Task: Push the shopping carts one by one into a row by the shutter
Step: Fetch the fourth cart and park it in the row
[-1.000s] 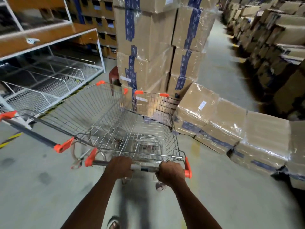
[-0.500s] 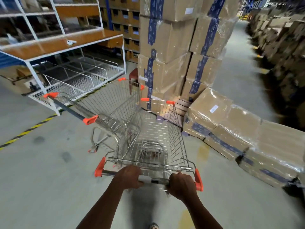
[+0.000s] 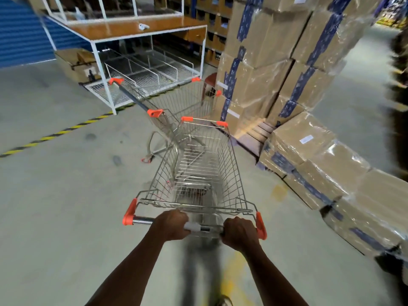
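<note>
both hands, left (image 3: 171, 225) and right (image 3: 239, 231), grip the handle of the cart (image 3: 198, 173), whose nose sits just beside a second cart (image 3: 176, 102). risk: it clips that cart or the boxes (image 3: 309, 155) on the right, well short of the shutter (image 3: 19, 34). box labels are too blurred to read.

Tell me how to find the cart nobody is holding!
Look for the white metal rack with the brown shelf, up on the left near the blue shutter. Just in front of its corner stands the loose cart, beside the tall stack of taped boxes. Unlike the nearer cart, which both hands grip by the handle, this one stands turned at an angle with its long dark handle bar untouched.
</note>
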The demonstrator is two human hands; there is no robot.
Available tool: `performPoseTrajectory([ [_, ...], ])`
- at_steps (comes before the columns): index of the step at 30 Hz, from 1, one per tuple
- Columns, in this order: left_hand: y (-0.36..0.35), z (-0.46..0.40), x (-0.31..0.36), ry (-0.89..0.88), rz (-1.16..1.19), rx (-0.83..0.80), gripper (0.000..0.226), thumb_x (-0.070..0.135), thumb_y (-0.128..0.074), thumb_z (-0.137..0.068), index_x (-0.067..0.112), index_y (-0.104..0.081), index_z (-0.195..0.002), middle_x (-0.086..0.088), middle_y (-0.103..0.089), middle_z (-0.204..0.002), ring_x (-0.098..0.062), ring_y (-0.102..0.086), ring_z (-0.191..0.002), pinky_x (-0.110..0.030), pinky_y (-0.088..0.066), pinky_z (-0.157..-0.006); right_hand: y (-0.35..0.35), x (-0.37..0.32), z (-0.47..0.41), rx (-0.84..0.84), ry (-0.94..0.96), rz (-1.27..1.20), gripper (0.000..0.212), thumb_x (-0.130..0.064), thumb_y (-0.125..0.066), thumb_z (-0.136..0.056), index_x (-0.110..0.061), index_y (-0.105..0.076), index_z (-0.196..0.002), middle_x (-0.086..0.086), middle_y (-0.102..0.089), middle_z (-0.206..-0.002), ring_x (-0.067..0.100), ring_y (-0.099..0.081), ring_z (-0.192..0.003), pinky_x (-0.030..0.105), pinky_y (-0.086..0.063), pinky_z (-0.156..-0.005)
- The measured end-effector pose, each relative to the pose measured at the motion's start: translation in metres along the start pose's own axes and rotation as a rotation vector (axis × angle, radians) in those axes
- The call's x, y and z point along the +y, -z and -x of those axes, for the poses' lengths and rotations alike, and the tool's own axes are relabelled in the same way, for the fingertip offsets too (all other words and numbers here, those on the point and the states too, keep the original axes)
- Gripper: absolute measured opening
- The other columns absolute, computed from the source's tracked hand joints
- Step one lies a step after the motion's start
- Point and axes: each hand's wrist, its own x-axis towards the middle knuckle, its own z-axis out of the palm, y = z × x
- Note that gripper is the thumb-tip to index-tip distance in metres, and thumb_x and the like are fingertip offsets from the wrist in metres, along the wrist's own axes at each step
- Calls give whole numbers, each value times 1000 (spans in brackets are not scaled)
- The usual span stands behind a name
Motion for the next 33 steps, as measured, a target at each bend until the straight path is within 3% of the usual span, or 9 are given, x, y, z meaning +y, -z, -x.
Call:
performPoseTrajectory([
  [6,-18,74,45,83,39,18,32,45,-60,-79,17,-70,-92,-2,-74,-91,-22,-68,-89,-25,-40,-67,-6,4,50,60,192,18,40,-51,-50,-96,-18,-72,-93,6,-75,-86,28,-75,-78,35,-54,-65],
  [10,-36,127,74,160,144,-48,34,50,-56,-73,20,-67,-84,1,-72,-83,-17,-68,-79,-25,-49,-65,-23,10,87,73,358,-95,34,-46,-48,-77,-21,-64,-62,-3,-60,-53,15,-61,-45,23,-43,-43],
  [13,-57,169,104,237,202,-58,33,52,-58,-70,21,-68,-78,3,-72,-77,-12,-67,-72,-28,-54,-65,-22,8,126,175,465,-83,33,-44,-50,-72,-20,-54,-51,-4,-51,-45,16,-52,-39,21,-39,-41],
  [15,-70,196,125,274,229,-51,35,55,-60,-71,23,-70,-81,5,-72,-77,-8,-66,-71,-28,-54,-65,-30,7,145,165,465,-28,36,-47,-49,-74,-17,-61,-58,-1,-60,-53,16,-61,-48,21,-46,-48],
  [17,-79,227,147,304,262,-59,32,57,-63,-75,26,-69,-82,9,-71,-76,-3,-64,-68,-23,-51,-60,-25,3,166,-11,442,10,41,-53,-47,-80,-21,-72,-88,2,-73,-80,22,-73,-71,32,-58,-73],
  [19,-86,261,168,349,235,-47,35,58,-63,-80,24,-70,-86,6,-72,-77,-5,-65,-67,-19,-44,-56,-23,0,188,-54,456,24,45,-59,-48,-84,-26,-70,-106,-2,-74,-98,27,-74,-89,45,-52,-94],
  [22,-99,311,190,512,131,-33,45,61,-58,-82,21,-71,-95,0,-74,-89,-16,-70,-82,-25,-45,-63,-13,-6,216,28,501,117,45,-58,-51,-80,-34,-72,-112,-6,-77,-102,23,-75,-96,50,-40,-111],
  [27,-123,373,224,744,132,-84,44,58,-50,-82,21,-67,-99,-1,-73,-98,-23,-69,-95,-34,-53,-79,-8,-29,245,-13,658,178,46,-47,-50,-85,-25,-72,-119,9,-77,-102,31,-75,-93,38,-57,-83],
  [33,-137,427,232,853,62,-16,44,57,-47,-88,20,-66,-101,-2,-72,-98,-23,-68,-95,-34,-53,-78,-1,-79,254,-80,751,127,30,-38,-59,-83,-18,-73,-100,7,-76,-97,32,-74,-91,37,-55,-77],
])
